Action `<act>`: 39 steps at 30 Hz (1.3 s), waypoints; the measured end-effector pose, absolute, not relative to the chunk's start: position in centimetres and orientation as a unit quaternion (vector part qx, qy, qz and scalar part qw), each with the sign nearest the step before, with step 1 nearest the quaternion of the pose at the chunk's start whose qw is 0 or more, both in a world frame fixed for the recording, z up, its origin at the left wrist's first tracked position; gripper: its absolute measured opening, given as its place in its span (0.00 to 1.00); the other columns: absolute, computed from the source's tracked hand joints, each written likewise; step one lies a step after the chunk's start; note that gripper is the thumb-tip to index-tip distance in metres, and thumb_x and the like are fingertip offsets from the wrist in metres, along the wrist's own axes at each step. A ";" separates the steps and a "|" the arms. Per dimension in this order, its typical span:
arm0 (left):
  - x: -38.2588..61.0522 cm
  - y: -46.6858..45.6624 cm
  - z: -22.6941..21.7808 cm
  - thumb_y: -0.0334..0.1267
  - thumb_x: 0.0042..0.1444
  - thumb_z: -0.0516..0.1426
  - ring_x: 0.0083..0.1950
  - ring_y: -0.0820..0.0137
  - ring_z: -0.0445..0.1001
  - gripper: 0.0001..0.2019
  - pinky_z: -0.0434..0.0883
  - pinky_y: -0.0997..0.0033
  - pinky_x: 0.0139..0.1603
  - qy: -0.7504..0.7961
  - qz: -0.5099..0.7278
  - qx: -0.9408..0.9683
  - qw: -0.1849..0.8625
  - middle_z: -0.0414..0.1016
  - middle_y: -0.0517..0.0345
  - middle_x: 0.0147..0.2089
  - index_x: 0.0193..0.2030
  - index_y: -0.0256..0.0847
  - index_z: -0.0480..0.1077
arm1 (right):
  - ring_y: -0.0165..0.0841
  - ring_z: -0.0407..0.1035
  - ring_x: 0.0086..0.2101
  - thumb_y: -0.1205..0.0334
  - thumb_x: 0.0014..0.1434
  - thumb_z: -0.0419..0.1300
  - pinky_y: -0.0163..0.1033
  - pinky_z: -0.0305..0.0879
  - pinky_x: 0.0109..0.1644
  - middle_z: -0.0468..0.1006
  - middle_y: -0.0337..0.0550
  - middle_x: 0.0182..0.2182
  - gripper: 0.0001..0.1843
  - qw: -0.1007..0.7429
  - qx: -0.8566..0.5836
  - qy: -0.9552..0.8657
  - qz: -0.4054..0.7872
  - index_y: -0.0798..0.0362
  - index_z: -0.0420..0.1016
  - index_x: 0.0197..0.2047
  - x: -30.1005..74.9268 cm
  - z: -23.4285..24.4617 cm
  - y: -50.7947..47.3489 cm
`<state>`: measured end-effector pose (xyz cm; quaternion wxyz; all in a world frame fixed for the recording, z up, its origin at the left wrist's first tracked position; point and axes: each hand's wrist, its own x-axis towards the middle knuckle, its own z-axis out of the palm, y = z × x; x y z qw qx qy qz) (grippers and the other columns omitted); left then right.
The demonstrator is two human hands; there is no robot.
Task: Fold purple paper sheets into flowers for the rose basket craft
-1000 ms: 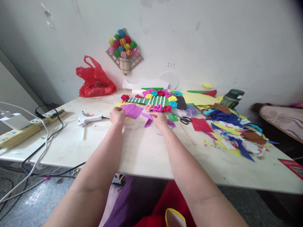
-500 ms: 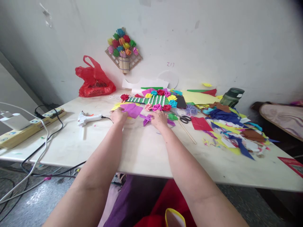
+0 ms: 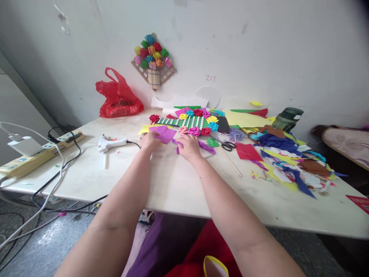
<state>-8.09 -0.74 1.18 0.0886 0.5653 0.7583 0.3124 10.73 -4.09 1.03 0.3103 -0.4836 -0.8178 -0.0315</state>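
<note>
My left hand (image 3: 149,141) lies on the table with its fingers stretched out at the left edge of a flat purple sheet of paper (image 3: 165,134). Yellow paper (image 3: 144,129) sticks out beneath that sheet. Fingers apart, my right hand (image 3: 188,147) rests over folded purple paper (image 3: 208,147), whose pieces show on both sides of it; the middle is hidden. Just beyond the right hand is a green-and-white guitar-shaped craft (image 3: 188,122) edged with colourful paper roses.
A white glue gun (image 3: 112,144) stands left of my hands, near a power strip (image 3: 43,156) with cables. Scissors (image 3: 228,146), a wooden stick (image 3: 232,162), red paper (image 3: 248,151) and a scrap pile (image 3: 288,154) lie right. Behind are a red bag (image 3: 119,98) and green bottle (image 3: 286,118).
My right hand has slid left over the folded purple paper, covering more of its left part. My left hand stays by the purple sheet. The view has turned slightly left.
</note>
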 end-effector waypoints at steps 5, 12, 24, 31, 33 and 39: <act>-7.3 -0.8 0.8 0.45 0.42 0.58 0.52 0.56 0.66 0.17 0.60 0.63 0.52 0.707 0.240 0.665 0.029 0.74 0.51 0.45 0.40 0.46 0.75 | 0.38 0.59 0.46 0.65 0.50 0.55 0.45 0.51 0.51 0.75 0.41 0.43 0.14 0.271 -0.444 -0.854 -0.025 0.50 0.77 0.40 9.9 0.9 -4.6; -7.4 -0.5 0.5 0.45 0.44 0.56 0.45 0.62 0.72 0.13 0.64 0.70 0.45 0.656 0.224 0.721 0.028 0.78 0.55 0.40 0.34 0.45 0.77 | 0.39 0.59 0.46 0.64 0.50 0.55 0.45 0.51 0.51 0.75 0.41 0.43 0.14 0.259 -0.447 -0.856 -0.022 0.50 0.78 0.39 9.5 1.0 -5.0; -7.3 -0.3 0.5 0.42 0.44 0.56 0.44 0.62 0.73 0.12 0.66 0.70 0.44 0.705 0.272 0.653 0.057 0.78 0.53 0.39 0.34 0.44 0.77 | 0.39 0.59 0.46 0.64 0.52 0.54 0.45 0.52 0.50 0.75 0.43 0.43 0.14 0.251 -0.456 -0.854 -0.021 0.50 0.77 0.39 9.6 0.9 -4.8; -8.2 0.0 0.5 0.42 0.39 0.57 0.32 0.66 0.72 0.15 0.65 0.72 0.31 0.663 0.527 0.494 0.198 0.76 0.54 0.27 0.33 0.36 0.76 | 0.39 0.59 0.48 0.66 0.50 0.55 0.44 0.54 0.53 0.74 0.42 0.44 0.14 0.303 -0.445 -0.843 -0.009 0.51 0.78 0.40 9.7 0.8 -4.5; -8.3 0.0 0.7 0.41 0.38 0.57 0.31 0.67 0.71 0.14 0.64 0.73 0.30 0.626 0.598 0.446 0.227 0.74 0.56 0.24 0.32 0.35 0.75 | 0.39 0.60 0.48 0.67 0.49 0.56 0.44 0.55 0.54 0.74 0.44 0.44 0.14 0.337 -0.441 -0.832 0.017 0.52 0.77 0.39 9.6 0.7 -4.3; -7.5 -0.6 2.1 0.40 0.36 0.60 0.37 0.68 0.72 0.12 0.67 0.72 0.38 0.472 0.707 0.434 0.297 0.76 0.56 0.30 0.28 0.35 0.74 | 0.34 0.69 0.39 0.60 0.52 0.56 0.41 0.64 0.45 0.75 0.47 0.40 0.14 0.514 -0.421 -0.676 0.317 0.54 0.74 0.41 9.3 0.6 -3.4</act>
